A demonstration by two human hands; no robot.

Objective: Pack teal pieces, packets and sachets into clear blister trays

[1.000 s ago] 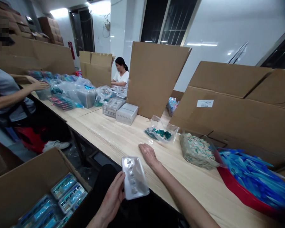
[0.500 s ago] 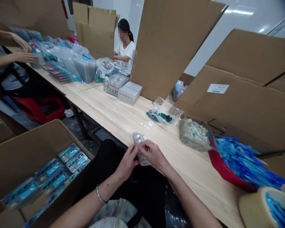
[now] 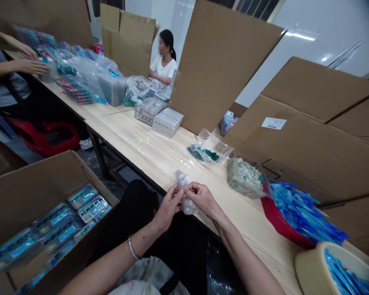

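Note:
A clear plastic blister tray [image 3: 189, 206] with moulded hollows is held between both hands at the table's near edge, over my lap. My left hand [image 3: 169, 205] grips its left side, thumb on top. Fingers of my right hand [image 3: 203, 199] are pinched at its upper right part; whether they hold a small piece there is hidden. Beyond the hands lies an open clear bag with dark green pieces [image 3: 210, 154]. Right of that stands a clear tub of small pale and green pieces [image 3: 246, 176].
A red tray [image 3: 272, 215] of blue slips and a cream bucket [image 3: 307, 266] line the right. An open carton [image 3: 58, 166] with packed sets stands at lower left. Clear plastic boxes [image 3: 167, 122] sit farther back. Two other people work beyond; one person's hands [image 3: 30, 63] are at far left.
The blister tray has tilted a little in my hands, and both hands keep their hold. The view has shifted slightly, so the things on the right appear farther left.

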